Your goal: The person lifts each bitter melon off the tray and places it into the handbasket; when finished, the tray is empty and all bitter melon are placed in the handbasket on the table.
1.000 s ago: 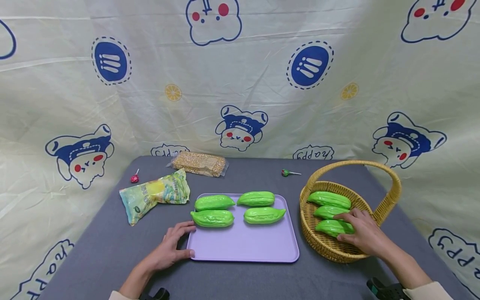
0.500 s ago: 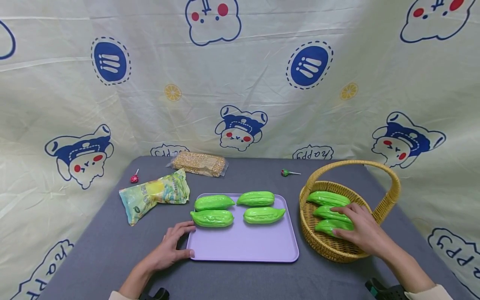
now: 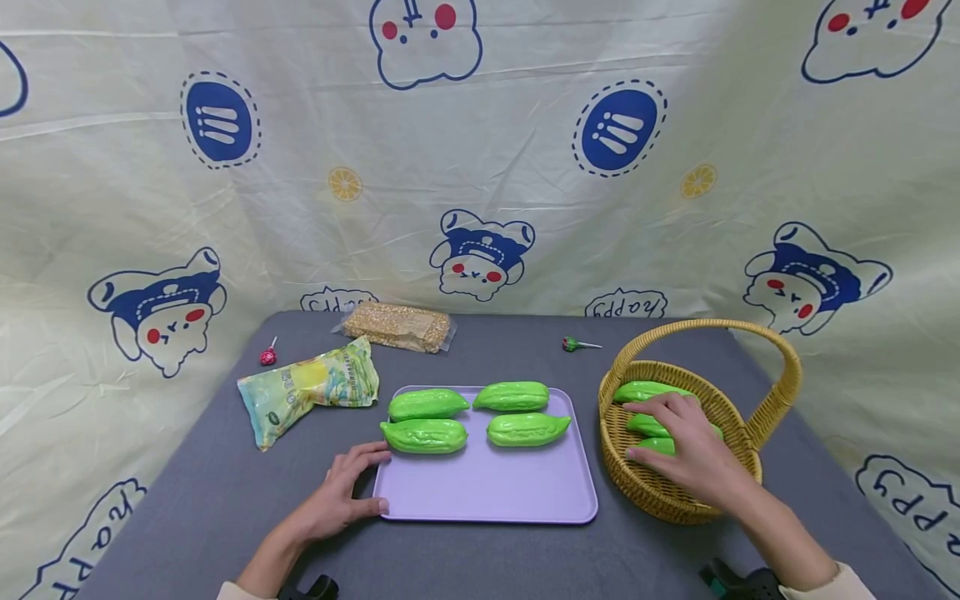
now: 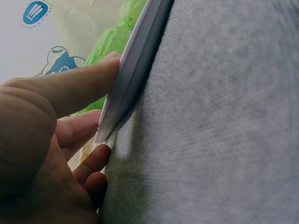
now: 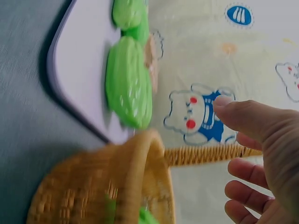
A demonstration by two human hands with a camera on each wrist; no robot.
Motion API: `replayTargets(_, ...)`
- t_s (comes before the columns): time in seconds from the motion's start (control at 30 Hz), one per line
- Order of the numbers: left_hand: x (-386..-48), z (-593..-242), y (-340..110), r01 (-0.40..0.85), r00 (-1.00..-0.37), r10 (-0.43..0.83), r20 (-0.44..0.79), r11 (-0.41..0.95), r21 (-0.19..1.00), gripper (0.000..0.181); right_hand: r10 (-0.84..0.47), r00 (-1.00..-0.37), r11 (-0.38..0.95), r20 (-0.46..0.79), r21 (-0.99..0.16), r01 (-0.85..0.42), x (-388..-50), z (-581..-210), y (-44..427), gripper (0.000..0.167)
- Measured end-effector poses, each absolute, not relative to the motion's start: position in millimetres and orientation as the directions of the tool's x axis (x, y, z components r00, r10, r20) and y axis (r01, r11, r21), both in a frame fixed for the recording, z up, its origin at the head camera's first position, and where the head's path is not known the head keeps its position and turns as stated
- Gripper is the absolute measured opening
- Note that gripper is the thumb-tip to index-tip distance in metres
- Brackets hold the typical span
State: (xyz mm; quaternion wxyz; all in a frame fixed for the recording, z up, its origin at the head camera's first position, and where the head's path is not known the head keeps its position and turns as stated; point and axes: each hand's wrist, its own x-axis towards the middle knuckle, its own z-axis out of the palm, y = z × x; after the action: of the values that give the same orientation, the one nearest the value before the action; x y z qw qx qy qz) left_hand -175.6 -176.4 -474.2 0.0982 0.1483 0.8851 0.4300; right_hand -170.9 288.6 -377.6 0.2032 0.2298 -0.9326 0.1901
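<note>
My left hand (image 3: 333, 496) rests against the left side of a lilac tray (image 3: 495, 492); thumb and fingertips touch its rim, and nothing is lifted. Several glossy, ridged green bitter melons (image 3: 424, 437) lie on the tray's far half. At the right, my right hand (image 3: 693, 450) hovers inside a wicker basket (image 3: 641, 496), above three more bitter melons (image 3: 648, 390), partly hiding them. In the right wrist view the fingers of the right hand (image 5: 261, 154) are spread loosely with nothing between them, beside the basket handle (image 5: 210, 154).
A crumpled green-yellow packet (image 3: 311, 383) and a clear bag of grain (image 3: 397, 327) lie behind the tray. A red lollipop (image 3: 268, 356) is at the far left, a green lollipop (image 3: 572, 344) at the back. The basket's tall handle (image 3: 708, 323) arches over its opening.
My right hand has shifted left and slightly farther over the basket, covering more of the bitter melons. The left hand and tray look unmoved.
</note>
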Motion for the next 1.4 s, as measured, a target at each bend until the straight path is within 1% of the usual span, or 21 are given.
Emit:
replayTargets(0.3, -175, -473, -177, 0.177, -0.934, 0.353, -0.049, 0.579, 0.796, 0.061, -0.426, -0.718, 0.756, 0.550, -0.219, -0.616, -174, -377, 253, 0.055)
replayTargets(0.5, -175, -473, -176, 0.165, -0.936, 0.349, -0.057, 0.574, 0.802, 0.062, -0.446, -0.714, 0.729, 0.539, -0.245, -0.640, -178, -383, 231, 0.054)
replayTargets(0.67, -174, -472, -176, 0.164, -0.938, 0.342, -0.055, 0.579, 0.799, 0.062, -0.471, -0.697, 0.692, 0.540, -0.263, -0.672, -182, -392, 213, 0.054)
replayTargets(0.93, -175, -473, -177, 0.162, -0.938, 0.341, -0.059, 0.584, 0.796, 0.063, -0.484, -0.727, 0.665, 0.487, -0.336, -0.667, -186, -404, 179, 0.053)
replayTargets(1.13, -175, -473, -177, 0.151, -0.939, 0.336, -0.069, 0.586, 0.796, 0.063, -0.468, -0.772, 0.640, 0.431, -0.437, -0.632, -185, -412, 156, 0.050)
replayTargets(1.27, -175, -473, -177, 0.161, -0.937, 0.343, -0.060, 0.578, 0.800, 0.062, -0.469, -0.770, 0.608, 0.433, -0.474, -0.637, -186, -416, 143, 0.052)
replayTargets(1.4, -175, -472, -177, 0.168, -0.937, 0.346, -0.053, 0.577, 0.799, 0.061, -0.483, -0.758, 0.588, 0.438, -0.479, -0.651, -189, -421, 131, 0.054)
